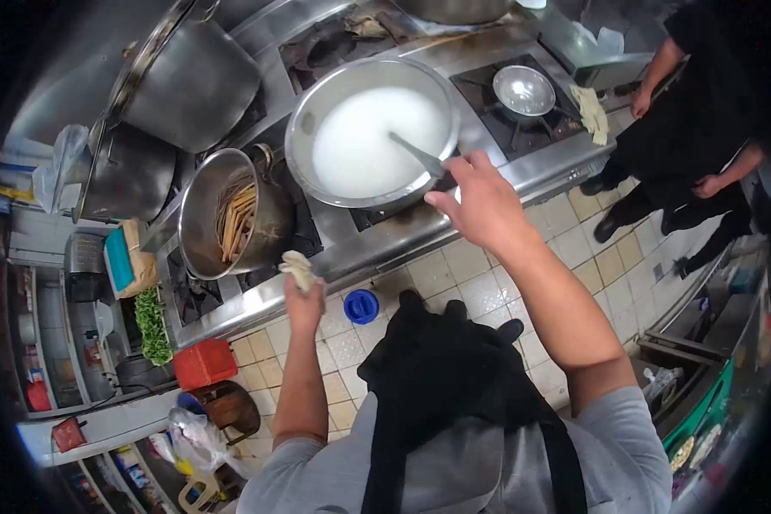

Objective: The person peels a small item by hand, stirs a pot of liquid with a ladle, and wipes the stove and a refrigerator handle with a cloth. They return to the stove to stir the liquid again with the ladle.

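My right hand (488,206) grips the end of a grey-handled stirring utensil (418,154). The utensil's head is hidden in white liquid (364,141), which fills much of a wide steel bowl (310,190) on the stove. In my left hand (304,301) is a bunched, cream-coloured cloth (296,269), held at the stove's front edge. Close to that hand stands a deep steel pot (276,218) with brown sticks (238,218) that look like cinnamon or other bark inside.
Large steel pots (188,90) stand at the back left. A small metal bowl (524,91) sits on the right burner, near another cloth (591,116). Dark-clothed people (685,128) stand at right. On the tiles are a blue round object (361,307) and a red container (206,364).
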{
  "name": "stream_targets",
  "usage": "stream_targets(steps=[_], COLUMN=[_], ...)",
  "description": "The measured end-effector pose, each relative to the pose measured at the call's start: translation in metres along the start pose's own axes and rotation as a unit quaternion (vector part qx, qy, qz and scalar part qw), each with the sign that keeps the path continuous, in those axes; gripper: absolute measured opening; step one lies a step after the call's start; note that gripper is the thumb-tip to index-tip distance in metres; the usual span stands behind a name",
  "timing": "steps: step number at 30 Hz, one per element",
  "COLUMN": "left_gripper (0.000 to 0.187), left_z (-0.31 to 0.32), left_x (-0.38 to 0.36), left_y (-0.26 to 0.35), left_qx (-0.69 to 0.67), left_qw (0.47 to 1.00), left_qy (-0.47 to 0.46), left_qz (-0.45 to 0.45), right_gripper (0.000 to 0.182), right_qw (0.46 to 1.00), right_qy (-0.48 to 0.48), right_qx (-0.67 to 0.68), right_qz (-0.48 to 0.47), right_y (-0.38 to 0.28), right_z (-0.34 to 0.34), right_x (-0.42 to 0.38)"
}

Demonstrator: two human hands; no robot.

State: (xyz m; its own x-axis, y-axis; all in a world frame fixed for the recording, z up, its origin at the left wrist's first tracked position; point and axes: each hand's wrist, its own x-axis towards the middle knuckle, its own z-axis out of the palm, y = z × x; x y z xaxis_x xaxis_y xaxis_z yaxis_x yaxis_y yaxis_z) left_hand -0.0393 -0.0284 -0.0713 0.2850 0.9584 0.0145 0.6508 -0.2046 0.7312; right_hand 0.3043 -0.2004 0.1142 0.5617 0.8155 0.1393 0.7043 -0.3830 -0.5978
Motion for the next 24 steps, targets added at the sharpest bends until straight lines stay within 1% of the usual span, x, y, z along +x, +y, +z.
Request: stream_targets(steps=[1,2,3,4,5,6,7,8,10,12,14,15,16,17,18,19,20,21,22,23,24], left_gripper=[0.06,0.06,0.06,0.058,0.056,0.056,0.054,0.052,0.05,0.049,0.043,0.043,0.039,0.035,0.033,0.032,0.032,0.032,0.031,0.033,0.036], left_z=[-0.008,-0.014,-0.017,-0.019,-0.02,-0.022,-0.022,-0.023,-0.026,-0.029,-0.038,-0.044,-0.053,-0.062,-0.07,-0.077,-0.089,-0.102,-0.111,-0.118,-0.124], left_x=[0.008,0.016,0.023,0.027,0.03,0.032,0.033,0.033,0.034,0.033,0.034,0.034,0.033,0.031,0.03,0.033,0.034,0.036,0.04,0.048,0.053], left_y=[-0.005,-0.01,-0.019,-0.029,-0.039,-0.042,-0.044,-0.045,-0.049,-0.051,-0.057,-0.058,-0.06,-0.066,-0.087,-0.107,-0.107,-0.107,-0.122,-0.148,-0.169], left_qx=[0.026,0.053,0.044,0.087,0.132,0.126,0.136,0.147,0.151,0.157,0.112,0.109,0.096,0.084,0.068,0.049,0.032,0.014,-0.053,-0.026,0.003], left_qw=[0.999,0.997,0.997,0.994,0.99,0.991,0.989,0.987,0.985,0.983,0.992,0.993,0.994,0.993,0.992,0.99,0.985,0.978,0.964,0.959,0.953], left_qy=[0.023,0.046,0.045,0.043,0.041,0.039,0.039,0.039,0.041,0.04,0.039,0.04,0.055,0.068,0.094,0.119,0.137,0.156,0.185,0.214,0.243], left_qz=[0.021,0.043,0.042,0.039,0.036,0.034,0.047,0.06,0.07,0.085,0.036,0.037,-0.008,-0.052,-0.058,-0.065,-0.102,-0.139,-0.184,-0.182,-0.181], right_gripper=[0.04,0.039,0.039,0.039,0.038,0.037,0.032,0.032,0.025,0.023,0.022,0.022,0.023,0.019,0.019,0.02,0.021,0.021,0.022,0.022,0.022], right_qw=[1.0,0.998,0.991,0.99,0.984,0.975,0.965,0.963,0.943,0.937,0.931,0.923,0.913,0.916,0.916,0.919,0.92,0.918,0.913,0.907,0.907], right_qy=[0.001,-0.022,-0.047,-0.047,-0.064,-0.079,-0.064,-0.066,-0.178,-0.172,-0.164,-0.164,-0.164,-0.104,-0.104,-0.085,-0.067,-0.068,-0.103,-0.137,-0.139], right_qx=[-0.01,-0.061,-0.111,-0.12,-0.162,-0.202,-0.254,-0.26,-0.271,-0.293,-0.313,-0.342,-0.369,-0.386,-0.386,-0.381,-0.377,-0.38,-0.385,-0.389,-0.389], right_qz=[-0.003,0.023,0.05,0.048,0.049,0.051,0.024,0.023,0.068,0.082,0.094,0.072,0.05,-0.019,-0.018,-0.053,-0.089,-0.089,-0.085,-0.082,-0.084], right_y=[-0.005,-0.008,-0.01,-0.013,-0.014,-0.015,-0.018,-0.021,-0.048,-0.047,-0.047,-0.049,-0.047,-0.035,-0.029,-0.026,-0.026,-0.029,-0.035,-0.042,-0.047], right_z=[0.009,0.02,0.03,0.036,0.041,0.045,0.048,0.047,0.03,0.032,0.026,0.016,0.009,0.005,-0.004,-0.015,-0.027,-0.04,-0.054,-0.066,-0.076], right_x=[0.013,0.027,0.039,0.049,0.057,0.064,0.072,0.079,0.092,0.103,0.105,0.105,0.103,0.096,0.088,0.081,0.074,0.066,0.06,0.055,0.05])
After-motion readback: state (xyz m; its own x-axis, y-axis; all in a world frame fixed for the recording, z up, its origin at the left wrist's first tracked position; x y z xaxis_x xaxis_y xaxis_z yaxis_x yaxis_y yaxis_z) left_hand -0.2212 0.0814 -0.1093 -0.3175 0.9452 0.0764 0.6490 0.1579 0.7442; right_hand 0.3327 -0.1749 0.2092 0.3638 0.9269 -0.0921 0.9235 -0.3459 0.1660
